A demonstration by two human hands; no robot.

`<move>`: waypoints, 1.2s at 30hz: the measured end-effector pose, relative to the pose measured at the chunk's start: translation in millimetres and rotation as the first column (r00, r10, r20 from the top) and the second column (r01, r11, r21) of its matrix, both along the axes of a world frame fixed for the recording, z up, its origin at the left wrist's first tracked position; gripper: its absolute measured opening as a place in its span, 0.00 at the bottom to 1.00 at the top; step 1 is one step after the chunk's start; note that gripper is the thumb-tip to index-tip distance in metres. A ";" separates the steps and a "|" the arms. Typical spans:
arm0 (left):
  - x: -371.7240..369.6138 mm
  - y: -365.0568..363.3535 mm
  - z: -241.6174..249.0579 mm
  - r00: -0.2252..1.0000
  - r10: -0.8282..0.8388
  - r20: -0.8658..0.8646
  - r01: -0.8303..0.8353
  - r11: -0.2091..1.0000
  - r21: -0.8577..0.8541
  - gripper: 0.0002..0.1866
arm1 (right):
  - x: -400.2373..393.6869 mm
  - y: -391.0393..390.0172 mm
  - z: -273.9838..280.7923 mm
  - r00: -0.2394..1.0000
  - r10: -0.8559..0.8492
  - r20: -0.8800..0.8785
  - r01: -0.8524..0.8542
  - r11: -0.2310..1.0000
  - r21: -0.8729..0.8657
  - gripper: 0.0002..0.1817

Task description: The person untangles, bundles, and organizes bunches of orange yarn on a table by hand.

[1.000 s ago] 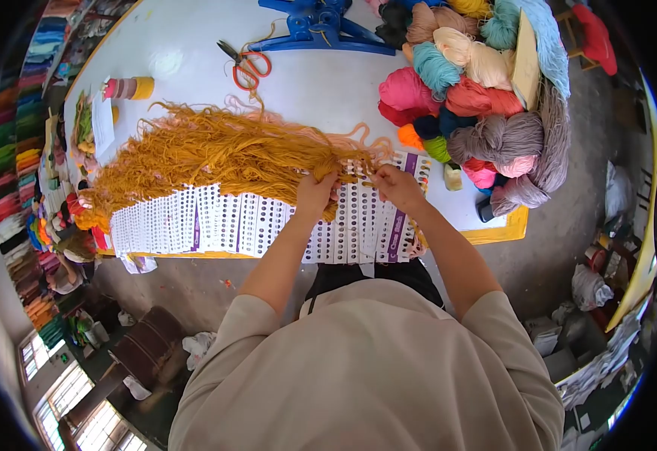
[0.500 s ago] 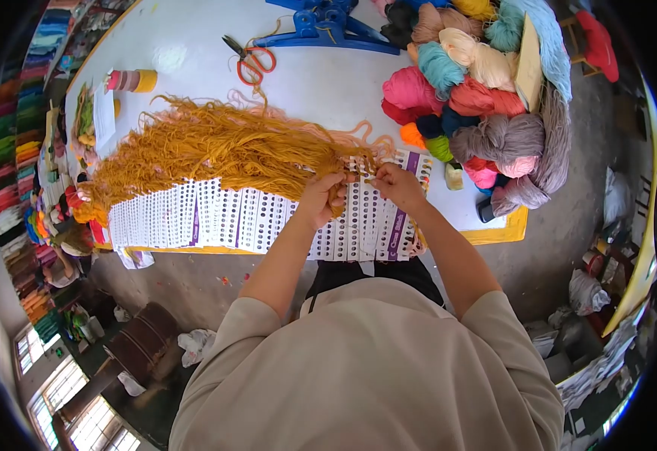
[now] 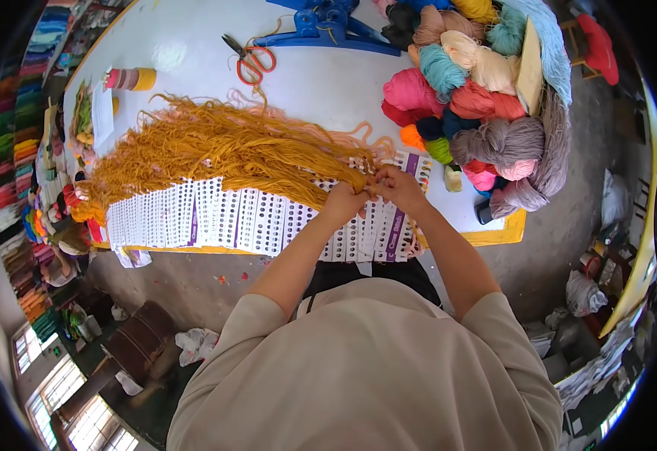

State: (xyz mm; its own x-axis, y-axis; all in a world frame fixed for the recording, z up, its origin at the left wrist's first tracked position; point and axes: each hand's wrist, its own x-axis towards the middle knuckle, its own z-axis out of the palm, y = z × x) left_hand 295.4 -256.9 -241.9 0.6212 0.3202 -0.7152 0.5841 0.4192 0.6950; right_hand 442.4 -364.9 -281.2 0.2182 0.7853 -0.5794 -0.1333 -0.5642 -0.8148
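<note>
A long bundle of mustard-yellow yarn (image 3: 238,154) lies across a row of overlapping white cards (image 3: 268,224) punched with rows of holes. My left hand (image 3: 345,204) is closed around the right end of this yarn, over the cards. Close against it, my right hand (image 3: 400,188) pinches at the yarn end; what its fingertips hold is partly hidden. Purple strips with lettering mark some of the cards. Pale pink yarn (image 3: 370,137) shows behind the mustard bundle.
Red-handled scissors (image 3: 253,64) lie on the white table (image 3: 328,90) near a blue stand (image 3: 328,30). Many-coloured yarn skeins (image 3: 486,98) are heaped at the right. A striped roll (image 3: 131,80) sits at the left. A dark cup (image 3: 484,211) stands near the front right edge.
My left hand has moved right, up against my right hand, drawing the mustard yarn's end with it. My right hand has barely shifted.
</note>
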 end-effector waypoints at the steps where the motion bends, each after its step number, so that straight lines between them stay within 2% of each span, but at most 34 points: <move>1: -2.8 0.0 -9.8 0.997 -0.074 0.022 0.071 0.993 0.098 0.17 | 0.6 -1.5 -1.8 0.999 -0.010 -0.039 0.010 1.000 0.013 0.16; 5: -0.3 6.5 4.0 0.992 -0.124 -0.005 0.124 0.982 0.142 0.14 | 1.6 -0.6 -2.6 0.997 0.031 -0.077 -0.032 0.999 -0.017 0.12; 7: 5.7 6.1 20.3 0.963 -0.246 -0.113 0.265 0.941 0.212 0.12 | 0.4 -1.0 -9.0 0.984 -0.045 -0.170 0.050 0.998 0.026 0.13; 11: 8.2 1.0 16.3 0.958 -0.253 -0.132 0.278 0.930 0.241 0.10 | 1.2 -1.8 -7.7 0.979 -0.051 -0.199 0.059 0.998 0.037 0.14; 12: 2.5 0.2 1.7 0.938 -0.327 -0.116 0.343 0.819 0.460 0.10 | 0.6 -1.7 -6.1 0.993 -0.026 -0.117 0.028 0.999 0.017 0.15; 13: -3.2 -0.8 -12.8 0.909 -0.399 -0.120 0.375 0.658 0.653 0.11 | 0.1 -1.6 -4.8 0.999 0.002 -0.035 -0.002 1.000 -0.005 0.16; 14: -9.6 1.7 -20.9 0.911 -0.396 -0.116 0.370 0.659 0.655 0.11 | 0.2 -1.1 -2.2 0.999 0.005 -0.031 -0.006 1.000 -0.005 0.16; 16: -28.2 14.2 -27.0 0.894 -0.332 -0.302 0.433 0.463 0.773 0.13 | -0.3 2.0 8.9 0.910 0.252 0.330 -0.226 0.967 -0.117 0.18; 17: -30.7 21.7 -12.2 0.955 -0.207 -0.210 0.295 0.710 0.640 0.13 | -1.5 4.0 11.4 0.910 0.253 0.329 -0.226 0.967 -0.118 0.18; 18: -32.5 30.7 7.8 0.987 -0.056 -0.151 0.119 0.885 0.451 0.13 | -2.8 6.1 13.2 0.888 0.269 0.373 -0.231 0.962 -0.145 0.18; 19: -39.9 42.1 16.8 0.982 0.166 -0.093 -0.164 0.986 0.028 0.12 | -4.1 7.5 14.3 0.864 0.285 0.415 -0.233 0.957 -0.171 0.18; 20: -50.1 53.0 24.4 0.954 0.288 -0.078 -0.297 0.938 -0.176 0.11 | -5.5 8.2 13.9 0.865 0.283 0.415 -0.233 0.958 -0.169 0.18; 21: -59.2 64.0 32.9 0.910 0.405 -0.087 -0.407 0.834 -0.372 0.10 | -7.0 9.1 13.2 0.867 0.262 0.424 -0.210 0.963 -0.166 0.18; 23: -74.0 79.0 57.0 0.892 0.448 -0.063 -0.435 0.812 -0.390 0.07 | -8.0 11.7 14.5 0.868 0.239 0.436 -0.186 0.969 -0.161 0.18; 24: -79.5 88.5 74.2 0.889 0.458 -0.028 -0.430 0.810 -0.399 0.07 | -8.0 13.8 17.2 0.870 0.261 0.419 -0.185 0.959 -0.212 0.18; 26: -96.7 113.4 101.7 0.845 0.532 -0.046 -0.530 0.824 -0.199 0.05 | -8.0 13.7 16.8 0.872 0.282 0.400 -0.187 0.947 -0.260 0.18; 27: -107.2 129.1 115.3 0.783 0.622 0.009 -0.615 0.775 -0.145 0.06 | -8.6 12.9 14.1 0.876 0.262 0.405 -0.172 0.954 -0.246 0.18; 28: -110.8 144.4 143.6 0.792 0.605 0.075 -0.601 0.796 -0.070 0.08 | -9.5 12.4 11.5 0.880 0.241 0.408 -0.156 0.960 -0.230 0.17; 29: -131.7 163.4 149.4 0.760 0.628 0.167 -0.620 0.778 -0.102 0.07 | -9.7 12.2 10.9 0.881 0.240 0.407 -0.159 0.962 -0.223 0.17; 32: -142.4 186.1 191.2 0.538 0.784 0.310 -0.825 0.565 0.001 0.10 | -8.4 11.8 10.6 0.886 0.251 0.389 -0.168 0.957 -0.235 0.16; 33: -143.4 189.6 201.1 0.524 0.747 0.409 -0.832 0.553 0.057 0.13 | -8.7 11.6 10.5 0.888 0.245 0.390 -0.165 0.960 -0.228 0.16; 35: -135.5 178.6 221.2 0.642 0.707 0.298 -0.739 0.465 0.487 0.14 | -9.3 11.9 10.3 0.877 0.251 0.410 -0.163 0.957 -0.238 0.16; 36: -126.8 171.1 224.7 0.665 0.684 0.299 -0.711 0.458 0.534 0.16 | -9.3 12.2 12.9 0.877 0.246 0.412 -0.161 0.960 -0.229 0.16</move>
State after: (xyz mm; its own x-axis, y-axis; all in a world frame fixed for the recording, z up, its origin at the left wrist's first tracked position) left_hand 168.6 -85.9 -17.2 0.0222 0.9777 -0.2088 0.2496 0.1969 0.9481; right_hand 433.1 -352.7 -268.3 0.3267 0.7296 -0.6008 0.3425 -0.6838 -0.6442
